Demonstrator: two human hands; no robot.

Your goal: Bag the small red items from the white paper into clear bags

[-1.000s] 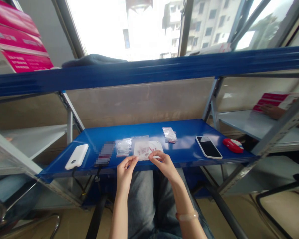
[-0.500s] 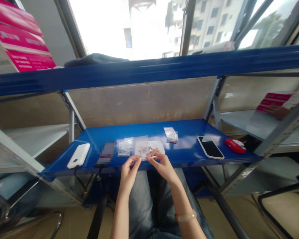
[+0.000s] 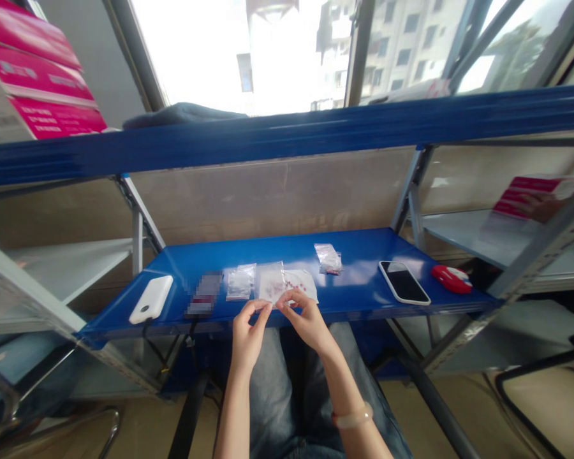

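Observation:
A clear plastic bag [image 3: 270, 278] stands over the front part of the blue shelf, its lower edge between both hands. My left hand [image 3: 250, 326] pinches that edge between thumb and finger. Close beside it, my right hand [image 3: 307, 317] has its fingertips pinched on the same edge. Behind the bag and to its right lies a white sheet [image 3: 308, 280] with small dark red bits scattered on it. To the left is a stack of clear plastic bags [image 3: 240, 284]. More small bags [image 3: 328, 258] lie farther back on the right.
A white device [image 3: 152, 299] with a cable and a blurred-out item [image 3: 205, 294] lie at left. On the right are a phone [image 3: 404, 282] and a red object [image 3: 451, 279]. Metal posts flank the shelf [image 3: 358, 245]. At far right, another person's hand [image 3: 538, 207] touches a pink box.
My right hand has shifted slightly left, so its fingertips are closer to my left ones along the bag's edge. My left hand stays nearly in place.

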